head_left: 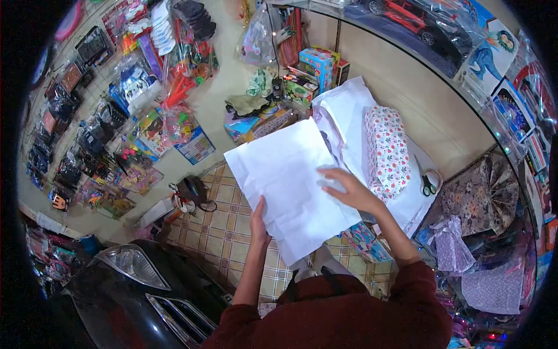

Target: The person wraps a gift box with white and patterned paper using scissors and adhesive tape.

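A large creased white sheet of paper (290,174) is held up in front of my body. My left hand (260,222) grips its left edge, with the thumb on top and the other fingers hidden beneath. Over the sheet's right part lies my right hand (347,191), palm down with fingers apart, slightly blurred. To the right, a box wrapped in floral paper (388,148) rests on white paper (346,110). Green-handled scissors (428,185) lie beside a roll of tape (435,177) to the right of the wrapped box.
A glass shelf (459,84) with a toy car box runs above the counter. Small boxes (317,67) stand at the back. Packaged goods (139,81) hang on the left wall. A black vehicle front (116,296) is at lower left, near the tiled floor (218,232).
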Demonstrator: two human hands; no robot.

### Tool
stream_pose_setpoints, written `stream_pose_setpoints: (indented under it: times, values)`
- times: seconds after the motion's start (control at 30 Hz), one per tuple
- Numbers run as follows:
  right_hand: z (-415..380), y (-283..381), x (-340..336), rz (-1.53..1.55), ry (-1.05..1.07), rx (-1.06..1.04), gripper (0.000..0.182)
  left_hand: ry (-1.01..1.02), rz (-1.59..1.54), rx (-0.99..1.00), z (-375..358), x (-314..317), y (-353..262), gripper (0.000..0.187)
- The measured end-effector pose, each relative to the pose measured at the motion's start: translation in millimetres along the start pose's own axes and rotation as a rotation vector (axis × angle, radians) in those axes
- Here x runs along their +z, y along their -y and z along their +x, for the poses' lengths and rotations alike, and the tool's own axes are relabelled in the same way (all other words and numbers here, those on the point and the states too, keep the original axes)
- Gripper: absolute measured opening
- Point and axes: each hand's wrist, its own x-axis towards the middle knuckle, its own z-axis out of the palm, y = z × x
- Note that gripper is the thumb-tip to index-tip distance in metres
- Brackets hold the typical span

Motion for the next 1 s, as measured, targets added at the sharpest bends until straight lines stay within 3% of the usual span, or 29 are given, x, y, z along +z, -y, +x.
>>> stream_pose_setpoints:
  times: [0.07, 0.2, 0.3, 0.4, 0.53, 0.57, 0.63, 0.73, 0.87, 1.0]
  values:
    - [5.3, 13.8, -9.3, 0.005, -0.227, 0.017, 0.051, 0.085, -0.019, -0.026, 12.8, -4.0, -9.2, 0.055]
    - [21.6, -20.4, -37.9, -0.162, -0.465, -0.096, 0.048, 0.025, 0.053, 0.012, 18.8, 24.1, -16.1, 0.052]
    - [50.0, -56.2, -74.5, 0.319, -0.432, 0.088, 0.043, -0.065, 0.035, 0.051, 36.6, 25.8, -28.4, 0.051]
    - [89.8, -132.3, -125.2, -0.115, -0.187, 0.074, 0.052, -0.110, -0.046, 0.117, 57.3, 7.7, -29.9, 0.055]
    - [132.6, -168.8, -105.1, -0.517, -0.130, -0.125, 0.061, -0.007, -0.263, 0.131, 71.2, 11.8, -35.2, 0.058]
    - [139.6, -176.0, -95.0, -0.567, 0.000, -0.071, 0.064, -0.005, -0.280, 0.103, 74.0, 11.5, -32.9, 0.058]
    - [145.6, -169.0, -77.1, -0.697, 0.425, 0.332, 0.070, 0.006, -0.321, 0.046, 67.9, 39.4, -37.8, 0.059]
    - [151.1, -184.0, -53.8, -0.818, 0.588, 0.518, 0.073, 0.069, -0.277, 0.119, 81.4, 69.4, -27.4, 0.064]
    - [141.8, -169.6, -64.2, -0.671, 0.515, 0.490, 0.075, 0.137, -0.244, 0.205, 122.9, 119.2, 16.8, 0.067]
    - [152.5, -173.2, -68.8, -0.808, 0.755, 0.481, 0.075, 0.068, -0.094, 0.067, 137.8, 204.5, 45.0, 0.069]
